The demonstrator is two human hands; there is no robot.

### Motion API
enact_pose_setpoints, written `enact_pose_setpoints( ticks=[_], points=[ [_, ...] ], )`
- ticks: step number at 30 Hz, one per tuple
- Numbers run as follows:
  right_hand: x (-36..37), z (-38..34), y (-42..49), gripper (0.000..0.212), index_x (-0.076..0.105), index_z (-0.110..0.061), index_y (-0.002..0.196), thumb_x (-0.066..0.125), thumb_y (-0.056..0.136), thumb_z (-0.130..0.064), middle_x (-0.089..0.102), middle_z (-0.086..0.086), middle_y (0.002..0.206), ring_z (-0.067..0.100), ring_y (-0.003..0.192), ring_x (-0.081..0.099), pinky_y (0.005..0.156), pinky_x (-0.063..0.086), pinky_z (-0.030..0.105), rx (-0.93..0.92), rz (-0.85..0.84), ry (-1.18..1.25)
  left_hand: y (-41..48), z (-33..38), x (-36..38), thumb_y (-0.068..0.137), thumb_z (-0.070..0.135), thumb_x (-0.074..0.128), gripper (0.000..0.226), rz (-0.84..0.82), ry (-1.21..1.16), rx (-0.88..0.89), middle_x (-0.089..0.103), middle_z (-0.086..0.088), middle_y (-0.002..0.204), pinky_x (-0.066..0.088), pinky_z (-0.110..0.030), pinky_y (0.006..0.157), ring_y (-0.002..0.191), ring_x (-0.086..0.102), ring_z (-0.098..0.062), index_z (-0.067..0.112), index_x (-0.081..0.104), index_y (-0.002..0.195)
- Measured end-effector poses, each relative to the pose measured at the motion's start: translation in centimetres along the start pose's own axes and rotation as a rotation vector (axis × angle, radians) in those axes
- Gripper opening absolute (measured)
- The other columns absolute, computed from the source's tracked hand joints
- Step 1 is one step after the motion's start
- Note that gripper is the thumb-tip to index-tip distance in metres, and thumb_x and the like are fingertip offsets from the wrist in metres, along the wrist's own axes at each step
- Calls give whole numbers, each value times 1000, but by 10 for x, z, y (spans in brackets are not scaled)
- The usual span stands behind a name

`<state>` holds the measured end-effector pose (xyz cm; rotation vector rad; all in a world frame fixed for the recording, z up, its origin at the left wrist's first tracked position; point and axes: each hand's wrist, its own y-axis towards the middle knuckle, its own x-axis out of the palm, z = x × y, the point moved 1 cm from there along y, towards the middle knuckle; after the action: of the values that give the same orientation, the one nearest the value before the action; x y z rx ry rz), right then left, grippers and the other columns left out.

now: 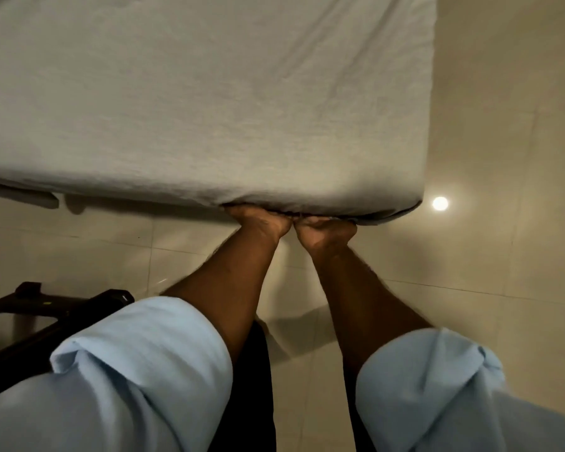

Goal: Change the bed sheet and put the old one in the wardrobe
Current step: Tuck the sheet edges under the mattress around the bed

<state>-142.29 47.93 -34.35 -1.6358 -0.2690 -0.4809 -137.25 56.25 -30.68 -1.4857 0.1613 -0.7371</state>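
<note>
A white bed sheet [193,102] lies smooth over the mattress, which fills the upper left of the head view. My left hand [258,221] and my right hand [323,228] sit side by side at the near edge of the mattress, close to its right corner. Both hands are pushed under the edge, so the fingers are hidden beneath the sheet and the mattress. Only the backs of the hands and the wrists show. Both sleeves are light blue and rolled up to the forearm.
Glossy beige floor tiles [503,125] run to the right of the bed and under me, with a ceiling light's reflection [440,203] by the bed corner. A black frame-like object [30,324] stands at the lower left. A bit of the bed base [30,197] shows at left.
</note>
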Motion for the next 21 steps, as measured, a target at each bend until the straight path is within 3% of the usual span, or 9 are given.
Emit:
enact_pose_setpoints(
  ticks=[2, 4, 6, 8, 10, 12, 15, 21],
  points=[
    [1, -3, 10, 58, 60, -24, 140, 32, 96, -50, 62, 12, 140, 39, 131, 55, 116, 32, 62, -3, 11, 25, 4, 2, -2, 82, 83, 32, 82, -28, 16, 3, 64, -16, 133, 43, -71, 97, 121, 58, -45, 27, 61, 134],
    [-2, -5, 14, 57, 61, -24, 140, 34, 96, -51, 64, 13, 138, 39, 130, 57, 114, 35, 62, -4, 3, 26, 8, 6, -5, 90, 70, 33, 70, 47, 126, -6, 62, -14, 136, 45, -60, 102, 121, 58, -40, 24, 60, 135],
    [-4, -8, 15, 59, 60, -25, 141, 34, 97, -52, 65, 12, 137, 38, 130, 57, 111, 39, 60, -3, -16, 21, 7, 11, -2, 95, 58, 32, 60, 140, 232, 32, 61, -10, 138, 49, -41, 89, 122, 57, -32, 24, 59, 136],
    [-4, -8, 14, 59, 60, -27, 140, 33, 96, -54, 67, 11, 135, 37, 128, 59, 106, 43, 58, -15, -21, 47, 11, 22, 0, 95, 60, 30, 62, 162, 190, 72, 62, -8, 137, 48, -36, 79, 123, 57, -31, 26, 59, 136],
    [-3, -8, 13, 59, 61, -28, 139, 34, 95, -54, 67, 10, 134, 36, 128, 58, 107, 42, 57, -18, -4, 54, 15, 29, 0, 88, 72, 31, 70, 104, 46, 71, 64, -11, 134, 49, -53, 95, 124, 56, -37, 28, 62, 133],
    [-4, -8, 15, 58, 62, -28, 139, 35, 94, -53, 66, 10, 135, 36, 129, 58, 108, 41, 57, -8, 0, 62, 19, 31, -1, 81, 83, 29, 81, 62, -63, 72, 62, -14, 134, 35, -70, 106, 126, 53, -42, 29, 63, 132],
    [-9, -9, 18, 59, 61, -28, 140, 37, 92, -54, 66, 11, 135, 37, 128, 59, 109, 39, 62, 9, -31, 79, 27, 35, -6, 74, 90, 28, 90, 52, -114, 91, 60, -13, 137, 30, -73, 107, 128, 52, -43, 30, 63, 131],
    [-13, -9, 25, 58, 64, -29, 136, 41, 92, -59, 68, 12, 133, 40, 125, 61, 105, 40, 67, 10, -46, 122, 39, 61, -13, 78, 87, 30, 86, 29, -73, 156, 60, -14, 138, 31, -77, 104, 126, 53, -45, 30, 62, 133]
  ],
)
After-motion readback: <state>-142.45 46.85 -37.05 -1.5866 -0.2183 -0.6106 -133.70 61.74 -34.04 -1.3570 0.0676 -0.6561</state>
